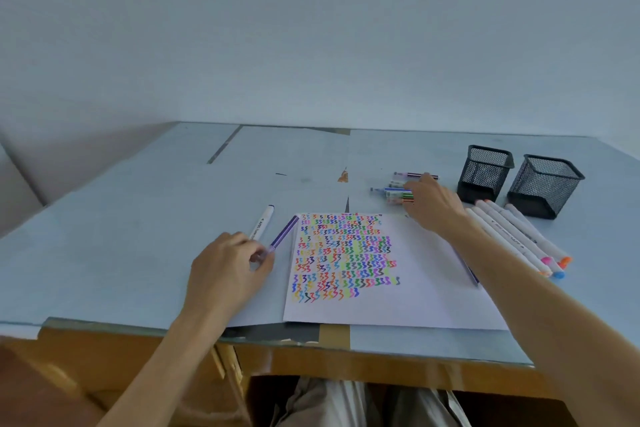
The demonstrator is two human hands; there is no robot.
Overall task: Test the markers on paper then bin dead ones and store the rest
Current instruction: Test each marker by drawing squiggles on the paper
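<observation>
Left hand (230,265) pinches one purple marker (284,231); right hand (433,204), at one o'clock, reaches into the marker pile (398,189), grip unclear. Two mesh cups (485,173), four white markers (512,236).

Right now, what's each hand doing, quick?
Left hand: fingers curled round the end of the purple pen, holding it.
Right hand: on the marker pile; whether it grips one cannot be told.

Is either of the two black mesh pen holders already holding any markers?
No, both mesh holders look empty through the mesh, while the white markers lie flat on the table beside them.
</observation>
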